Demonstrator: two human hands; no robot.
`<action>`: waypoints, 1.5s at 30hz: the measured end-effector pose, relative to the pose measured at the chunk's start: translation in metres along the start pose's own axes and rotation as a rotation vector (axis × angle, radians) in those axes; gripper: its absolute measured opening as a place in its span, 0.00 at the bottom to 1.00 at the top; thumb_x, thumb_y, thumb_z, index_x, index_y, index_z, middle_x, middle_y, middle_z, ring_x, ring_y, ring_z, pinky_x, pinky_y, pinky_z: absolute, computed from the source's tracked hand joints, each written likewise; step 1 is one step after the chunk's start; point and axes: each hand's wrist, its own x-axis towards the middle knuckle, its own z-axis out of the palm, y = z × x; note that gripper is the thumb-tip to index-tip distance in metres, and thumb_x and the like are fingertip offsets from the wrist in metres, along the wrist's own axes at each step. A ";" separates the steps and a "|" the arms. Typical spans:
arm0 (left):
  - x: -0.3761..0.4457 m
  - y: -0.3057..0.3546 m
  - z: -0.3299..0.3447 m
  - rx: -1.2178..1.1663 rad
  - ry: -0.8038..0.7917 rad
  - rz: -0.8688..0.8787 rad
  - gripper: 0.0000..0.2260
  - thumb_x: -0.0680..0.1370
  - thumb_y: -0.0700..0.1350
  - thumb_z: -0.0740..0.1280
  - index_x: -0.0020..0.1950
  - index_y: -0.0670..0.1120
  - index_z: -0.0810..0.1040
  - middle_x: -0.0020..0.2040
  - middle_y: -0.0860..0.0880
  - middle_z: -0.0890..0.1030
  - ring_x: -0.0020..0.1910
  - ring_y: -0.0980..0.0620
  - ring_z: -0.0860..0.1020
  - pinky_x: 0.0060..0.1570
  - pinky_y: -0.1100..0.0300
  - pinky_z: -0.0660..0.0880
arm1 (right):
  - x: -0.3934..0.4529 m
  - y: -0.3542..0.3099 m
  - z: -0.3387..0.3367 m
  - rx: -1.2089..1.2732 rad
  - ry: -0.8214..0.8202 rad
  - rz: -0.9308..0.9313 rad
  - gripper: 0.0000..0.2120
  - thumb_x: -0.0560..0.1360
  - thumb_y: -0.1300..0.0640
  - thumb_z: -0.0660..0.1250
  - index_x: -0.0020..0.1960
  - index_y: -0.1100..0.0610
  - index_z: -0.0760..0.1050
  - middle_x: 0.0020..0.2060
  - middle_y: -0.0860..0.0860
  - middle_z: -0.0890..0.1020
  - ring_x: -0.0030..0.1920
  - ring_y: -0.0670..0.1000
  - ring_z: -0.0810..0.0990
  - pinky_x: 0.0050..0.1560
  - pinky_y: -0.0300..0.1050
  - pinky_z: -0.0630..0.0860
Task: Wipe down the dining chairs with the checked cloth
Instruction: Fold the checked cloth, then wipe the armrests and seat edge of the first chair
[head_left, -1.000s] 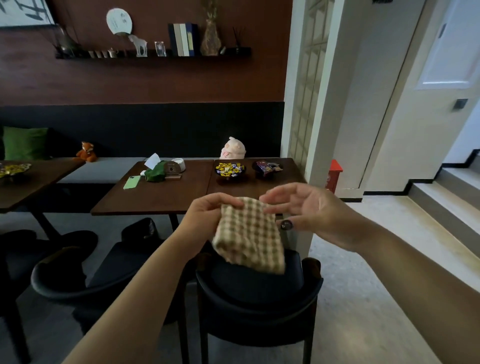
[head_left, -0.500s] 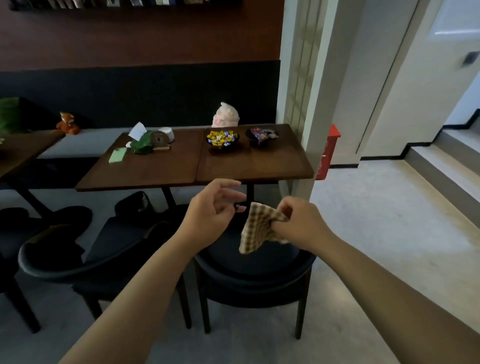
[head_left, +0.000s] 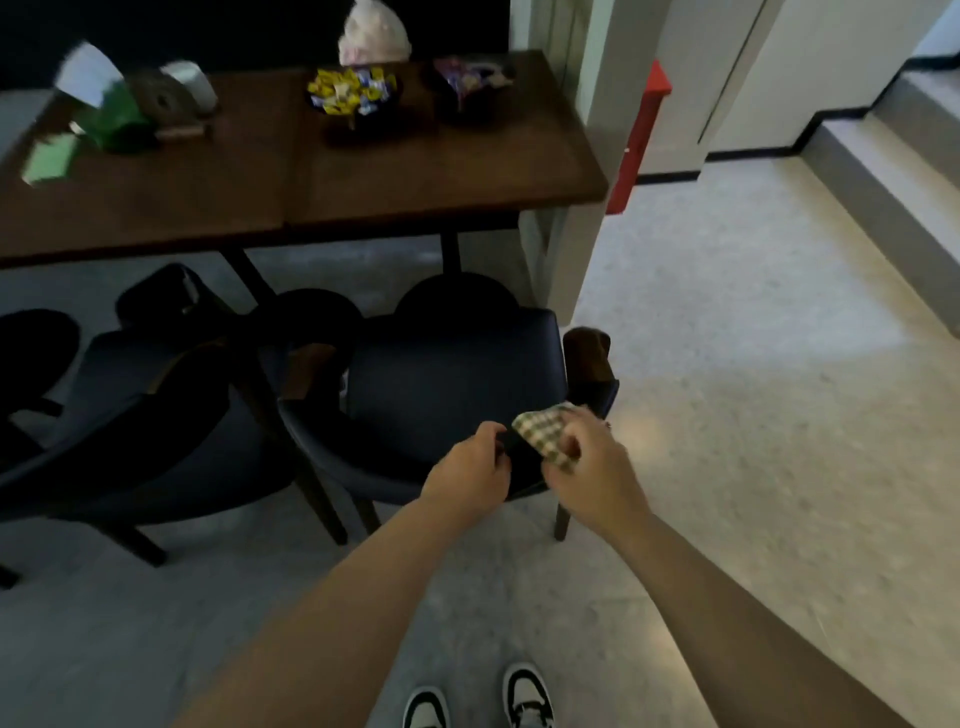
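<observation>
A dark padded dining chair (head_left: 447, 389) stands in front of me, its curved backrest nearest me. My right hand (head_left: 592, 467) grips the bunched checked cloth (head_left: 545, 436) at the top of the backrest, on its right side. My left hand (head_left: 470, 475) curls its fingers over the backrest rim just left of the cloth. A second dark chair (head_left: 150, 415) stands to the left, partly pushed under the table.
The brown wooden table (head_left: 415, 176) beyond the chairs carries two bowls of sweets (head_left: 350, 96), a green tissue holder (head_left: 111, 122) and a green phone (head_left: 49, 158). A white pillar (head_left: 587, 156) and a red box (head_left: 639, 140) stand right of the table. Pale floor spreads to the right.
My head has tilted down and I have come closer to the chair. Both hands dropped onto the backrest; the cloth passed from my left hand into my right.
</observation>
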 end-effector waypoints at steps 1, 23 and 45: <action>0.007 -0.005 0.007 0.141 -0.004 0.006 0.13 0.83 0.51 0.54 0.65 0.50 0.69 0.57 0.47 0.80 0.50 0.45 0.79 0.47 0.51 0.75 | -0.001 0.008 0.012 -0.029 -0.039 -0.042 0.10 0.70 0.57 0.70 0.45 0.61 0.73 0.58 0.58 0.77 0.66 0.59 0.70 0.63 0.51 0.70; 0.034 -0.020 0.012 0.353 -0.172 0.110 0.20 0.82 0.53 0.47 0.72 0.53 0.65 0.67 0.51 0.72 0.61 0.49 0.73 0.59 0.49 0.71 | 0.068 0.077 -0.017 -0.333 -0.113 -0.594 0.16 0.74 0.63 0.57 0.56 0.65 0.78 0.54 0.61 0.80 0.57 0.59 0.78 0.67 0.50 0.70; 0.042 -0.019 0.014 0.285 -0.222 -0.013 0.20 0.81 0.56 0.49 0.70 0.55 0.68 0.65 0.52 0.74 0.61 0.49 0.74 0.58 0.50 0.72 | 0.066 0.077 -0.004 -0.118 -0.124 -0.337 0.14 0.77 0.67 0.62 0.62 0.63 0.73 0.64 0.60 0.75 0.69 0.48 0.67 0.73 0.33 0.41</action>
